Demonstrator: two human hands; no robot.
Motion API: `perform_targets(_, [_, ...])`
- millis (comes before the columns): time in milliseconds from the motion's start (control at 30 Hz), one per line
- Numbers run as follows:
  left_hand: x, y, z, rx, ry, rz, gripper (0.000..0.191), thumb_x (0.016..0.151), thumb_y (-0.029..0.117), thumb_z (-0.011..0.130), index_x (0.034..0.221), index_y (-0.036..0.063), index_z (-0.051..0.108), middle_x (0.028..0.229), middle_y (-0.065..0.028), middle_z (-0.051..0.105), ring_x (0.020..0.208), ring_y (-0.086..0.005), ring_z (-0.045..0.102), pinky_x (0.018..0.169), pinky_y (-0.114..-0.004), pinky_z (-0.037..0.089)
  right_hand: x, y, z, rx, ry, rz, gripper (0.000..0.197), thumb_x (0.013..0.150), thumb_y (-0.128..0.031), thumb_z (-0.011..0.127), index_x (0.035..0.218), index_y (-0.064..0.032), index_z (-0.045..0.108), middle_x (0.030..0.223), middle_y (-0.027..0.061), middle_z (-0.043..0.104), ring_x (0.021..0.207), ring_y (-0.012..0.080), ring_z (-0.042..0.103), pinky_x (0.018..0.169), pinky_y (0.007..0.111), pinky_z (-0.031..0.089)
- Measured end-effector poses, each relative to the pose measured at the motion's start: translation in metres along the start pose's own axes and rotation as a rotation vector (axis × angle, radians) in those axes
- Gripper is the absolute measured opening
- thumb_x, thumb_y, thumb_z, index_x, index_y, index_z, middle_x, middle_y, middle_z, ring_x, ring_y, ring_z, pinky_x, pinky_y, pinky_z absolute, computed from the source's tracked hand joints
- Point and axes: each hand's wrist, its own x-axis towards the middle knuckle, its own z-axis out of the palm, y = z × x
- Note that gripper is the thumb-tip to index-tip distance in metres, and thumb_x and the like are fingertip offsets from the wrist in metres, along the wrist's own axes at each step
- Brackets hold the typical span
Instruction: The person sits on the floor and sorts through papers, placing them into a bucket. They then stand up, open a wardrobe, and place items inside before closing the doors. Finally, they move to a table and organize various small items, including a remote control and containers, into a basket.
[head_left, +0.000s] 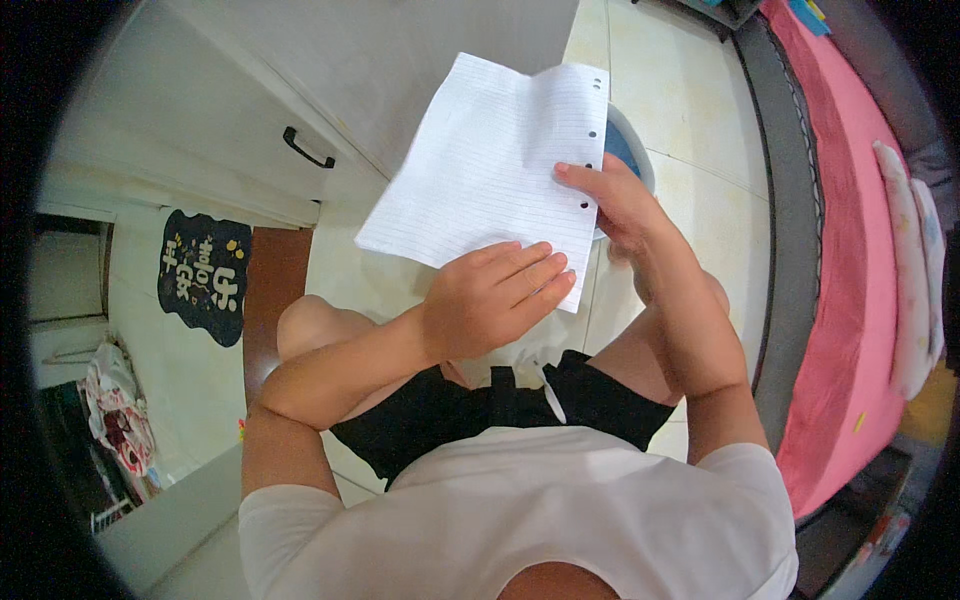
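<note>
A lined loose-leaf sheet of paper, punched with several holes along its right edge, is held up before me. Its far edge bends in a wave. My right hand pinches the right edge, thumb on top and the fingers mostly hidden beneath. Across the near edge lies my left hand, back up and fingers flat over the paper; its thumb is out of sight. Partly behind the sheet and my right hand stands a round white container with a blue inside.
A white cabinet with a black handle rises at the far left. A dark mat bearing writing lies on the tiled floor. Along the right runs a couch with a pink cover. My bare knees flank the sheet.
</note>
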Motion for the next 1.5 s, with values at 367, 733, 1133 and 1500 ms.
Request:
perform_targets(367, [0.013, -0.087, -0.009, 0.127, 0.14, -0.466, 0.075, 0.071, 0.033, 0.074, 0.132, 0.0043, 0.04, 0.132, -0.0213, 0.042, 0.12, -0.0351, 0.042, 0.1, -0.042, 0.035, 0.008, 0.007, -0.019, -0.573, -0.228, -0.133, 0.035, 0.084, -0.035, 0.062, 0.094, -0.0018, 0.065, 0.078, 0.0035, 0.064, 0.07, 0.0138, 0.056, 0.063, 0.03, 0.046])
perform_targets(733, [0.001, -0.107, -0.035, -0.703, 0.093, -1.283, 0.037, 0.083, 0.032, 0.065, 0.103, 0.0008, 0.064, 0.084, -0.0032, 0.064, 0.071, -0.0095, 0.058, 0.064, -0.023, 0.045, -0.002, 0.002, -0.014, -0.793, -0.401, -0.483, 0.028, 0.081, -0.027, 0.067, 0.083, -0.0028, 0.053, 0.067, 0.0037, 0.053, 0.061, 0.0118, 0.047, 0.057, 0.028, 0.04])
perform_targets(1133, [-0.005, -0.115, -0.034, -0.883, 0.187, -1.308, 0.033, 0.084, 0.026, 0.065, 0.101, -0.003, 0.062, 0.083, -0.0051, 0.065, 0.07, -0.0087, 0.058, 0.065, -0.022, 0.047, -0.004, 0.003, -0.013, -0.867, -0.386, -0.62, 0.017, 0.085, -0.02, 0.061, 0.084, -0.0047, 0.053, 0.065, 0.008, 0.054, 0.059, 0.018, 0.05, 0.057, 0.029, 0.04])
perform_targets(1500, [-0.01, -0.117, -0.028, -1.038, 0.2, -1.382, 0.034, 0.085, 0.027, 0.063, 0.1, -0.0031, 0.062, 0.084, -0.0057, 0.065, 0.07, -0.0096, 0.059, 0.065, -0.024, 0.047, -0.006, 0.002, -0.006, -0.941, -0.337, -0.899, 0.017, 0.087, -0.02, 0.054, 0.083, -0.0042, 0.053, 0.071, 0.0123, 0.054, 0.067, 0.0315, 0.054, 0.059, 0.038, 0.042])
